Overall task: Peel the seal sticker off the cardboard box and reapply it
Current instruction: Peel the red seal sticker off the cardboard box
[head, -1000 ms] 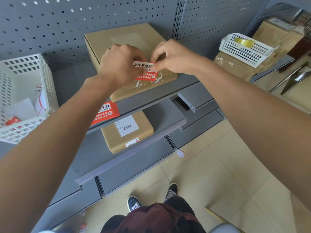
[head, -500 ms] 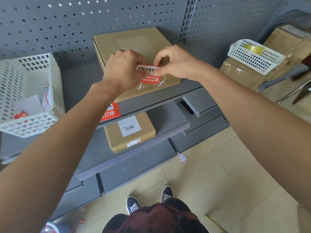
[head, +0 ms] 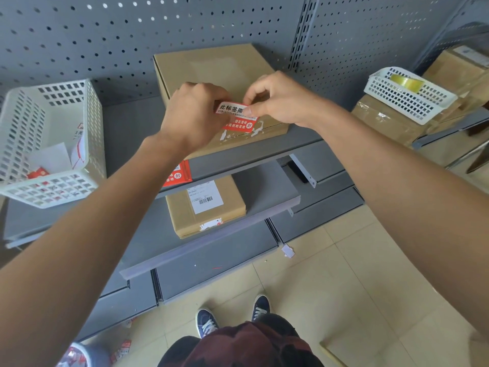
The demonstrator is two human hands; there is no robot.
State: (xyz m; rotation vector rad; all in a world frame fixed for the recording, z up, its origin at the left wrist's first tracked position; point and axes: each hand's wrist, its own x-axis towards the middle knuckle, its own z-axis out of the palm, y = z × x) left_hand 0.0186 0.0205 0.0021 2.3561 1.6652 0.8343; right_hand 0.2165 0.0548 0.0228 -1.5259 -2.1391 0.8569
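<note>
A flat brown cardboard box lies on the grey upper shelf. A red and white seal sticker hangs over the box's front edge, above torn white sticker scraps on the box's front face. My left hand pinches the sticker's left end. My right hand pinches its upper right corner between thumb and forefinger. Both hands hover over the front of the box, and the fingers hide part of the sticker.
A white basket with papers and red stickers stands at the left. Another white basket holding a tape roll rests on taped boxes at the right. A smaller labelled box sits on the lower shelf. A red sticker sheet pokes out under my left wrist.
Both hands kept their grip on the sticker. They have shifted slightly with it, holding it over the box's front edge.
</note>
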